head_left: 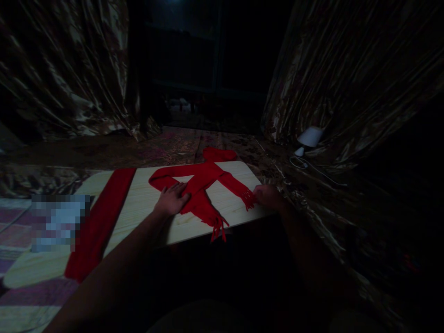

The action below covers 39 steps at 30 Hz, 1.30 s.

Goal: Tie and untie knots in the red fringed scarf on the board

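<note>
Across the table point(138, 208): pale wood grain is dimly lit; clock directions are read from the crossing of the red scarf point(206, 177).
Curtains point(104, 60): patterned folds are hung at 10 and 2 o'clock.
Lamp point(310, 137): its white shade is seen at 2 o'clock, with a cord point(322, 174) trailed beside it.
Striped cloth point(21, 300): partly covered by the table, towards 8 and 9 o'clock.
Red strip point(104, 217): laid across the table between 8 and 9 o'clock.
Red bundle point(220, 154): seen by the far edge at 1 o'clock; whether it is joined to the scarf cannot be told.
Scarf ends: one fringe is draped over the near edge at 5 o'clock, the other is turned to 4.
Left hand point(169, 200): laid on the scarf at 8 o'clock, fingers spread slightly apart.
Right hand point(268, 196): held at the 4 o'clock fringe, fingers curled; whether it is pinched cannot be told.
</note>
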{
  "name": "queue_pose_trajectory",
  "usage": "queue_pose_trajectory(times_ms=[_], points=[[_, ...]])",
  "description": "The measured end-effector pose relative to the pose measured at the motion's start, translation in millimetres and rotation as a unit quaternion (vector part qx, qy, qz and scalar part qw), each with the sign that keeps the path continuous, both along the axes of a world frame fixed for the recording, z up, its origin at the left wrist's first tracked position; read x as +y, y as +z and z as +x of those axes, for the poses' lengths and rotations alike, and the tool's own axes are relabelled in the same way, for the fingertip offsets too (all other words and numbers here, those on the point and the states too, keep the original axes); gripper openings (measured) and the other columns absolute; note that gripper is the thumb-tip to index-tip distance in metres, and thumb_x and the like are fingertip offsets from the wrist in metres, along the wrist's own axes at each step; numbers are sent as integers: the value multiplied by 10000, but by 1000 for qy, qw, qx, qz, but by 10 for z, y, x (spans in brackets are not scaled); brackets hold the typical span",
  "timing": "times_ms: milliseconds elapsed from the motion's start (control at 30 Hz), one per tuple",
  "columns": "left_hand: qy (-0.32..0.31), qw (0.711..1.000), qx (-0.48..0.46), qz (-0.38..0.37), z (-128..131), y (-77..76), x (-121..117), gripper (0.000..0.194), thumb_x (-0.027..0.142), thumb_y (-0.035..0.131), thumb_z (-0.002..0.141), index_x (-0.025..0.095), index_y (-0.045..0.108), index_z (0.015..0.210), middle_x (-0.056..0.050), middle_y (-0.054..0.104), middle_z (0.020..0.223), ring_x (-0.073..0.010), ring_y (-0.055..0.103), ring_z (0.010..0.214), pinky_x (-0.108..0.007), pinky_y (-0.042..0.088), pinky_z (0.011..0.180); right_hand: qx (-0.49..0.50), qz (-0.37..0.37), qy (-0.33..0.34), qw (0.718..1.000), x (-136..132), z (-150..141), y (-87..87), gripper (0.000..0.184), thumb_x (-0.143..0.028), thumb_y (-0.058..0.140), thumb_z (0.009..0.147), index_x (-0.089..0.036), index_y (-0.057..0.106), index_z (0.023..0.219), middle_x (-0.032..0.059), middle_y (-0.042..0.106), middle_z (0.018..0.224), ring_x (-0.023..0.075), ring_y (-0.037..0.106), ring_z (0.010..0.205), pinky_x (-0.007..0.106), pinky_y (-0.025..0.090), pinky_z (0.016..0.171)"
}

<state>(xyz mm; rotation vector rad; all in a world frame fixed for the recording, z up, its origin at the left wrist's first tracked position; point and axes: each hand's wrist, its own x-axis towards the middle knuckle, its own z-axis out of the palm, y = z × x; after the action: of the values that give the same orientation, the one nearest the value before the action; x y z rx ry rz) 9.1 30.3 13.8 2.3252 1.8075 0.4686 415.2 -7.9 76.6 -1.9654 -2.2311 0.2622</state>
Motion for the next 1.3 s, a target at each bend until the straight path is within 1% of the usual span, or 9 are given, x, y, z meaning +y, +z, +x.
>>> queue_pose_trajectory(times_ms=[67, 267, 500, 633, 733, 867, 1033, 1167, 1300], points=[[1, 1000, 5, 4, -3, 1, -4, 649, 546, 313, 966, 235, 431, 1523, -63, 446, 1555, -270, 332, 1481, -539, 206, 1205, 47, 47, -11, 998, 92, -34, -62, 274, -107, 507, 865, -171, 766, 929, 60, 771, 923, 158, 677, 824, 218, 455, 718], [-2, 1000, 20, 11, -18, -12, 13, 643, 541, 305, 969, 240, 431, 1523, -64, 439, 1559, -275, 346, 1475, -538, 246, 1190, 82, 112, 65, 988, 351, -126, -243, 317, -27, 505, 821, -155, 777, 922, 73, 761, 984, 169, 673, 918, 244, 484, 864], [-2, 1000, 11, 8, -46, -42, 34, 635, 528, 330, 964, 241, 438, 1519, -76, 455, 1550, -277, 355, 1470, -525, 240, 1198, 44, 85, 66, 993, 523, -164, -249, 314, -44, 523, 817, -151, 785, 953, 74, 761, 1035, 168, 679, 948, 222, 479, 894], [23, 997, -19, 66, 17, 93, -14, 603, 509, 355, 961, 233, 494, 1478, -101, 466, 1542, -284, 403, 1439, -534, 239, 1198, 23, 41, 52, 998, 558, -160, -326, 381, -16, 552, 754, -181, 784, 1007, 57, 762, 1077, 173, 683, 973, 224, 485, 895], [-60, 990, -21, 122, 320, 279, -34, 548, 421, 345, 972, 233, 518, 1456, -79, 523, 1500, -274, 435, 1413, -548, 162, 1227, 16, 42, 70, 997, 575, -160, -391, 399, -13, 553, 738, -188, 786, 1011, 52, 763, 1076, 167, 684, 987, 215, 479, 905], [-284, 957, 1, 66, 1038, 425, 86, 545, 373, 295, 989, 180, 550, 1430, -75, 556, 1471, -206, 479, 1377, -355, 330, 1185, 2, 57, 104, 993, 596, -169, -405, 383, -32, 557, 742, -173, 787, 1014, 77, 760, 1073, 186, 690, 963, 248, 490, 895], [-270, 962, 46, 9, 1722, 278, 351, 614, 377, 257, 999, 115, 396, 1536, -139, 416, 1572, -259, 347, 1472, -434, 263, 1218, 1, 52, 109, 993, 564, -160, -371, 354, -31, 558, 756, -181, 770, 997, 71, 751, 1058, 180, 670, 951, 242, 474, 872], [-222, 969, 90, -60, 1850, 93, 423, 621, 458, 218, 1008, 235, 318, 1579, -99, 249, 1654, -336, 184, 1527, -595, 199, 1195, -24, 54, 140, 988, 436, -120, -331, 296, -28, 581, 726, -180, 742, 922, 62, 728, 990, 182, 644, 936, 235, 438, 809], [-214, 969, 103, -64, 1837, 33, 407, 628, 474, 211, 1006, 268, 262, 1597, -75, 192, 1672, -338, 119, 1539, -592, 143, 1204, -55, 8, 148, 988, 222, -36, -259, 177, -51, 595, 740, -177, 718, 757, 73, 716, 893, 187, 637, 847, 248, 400, 700]])
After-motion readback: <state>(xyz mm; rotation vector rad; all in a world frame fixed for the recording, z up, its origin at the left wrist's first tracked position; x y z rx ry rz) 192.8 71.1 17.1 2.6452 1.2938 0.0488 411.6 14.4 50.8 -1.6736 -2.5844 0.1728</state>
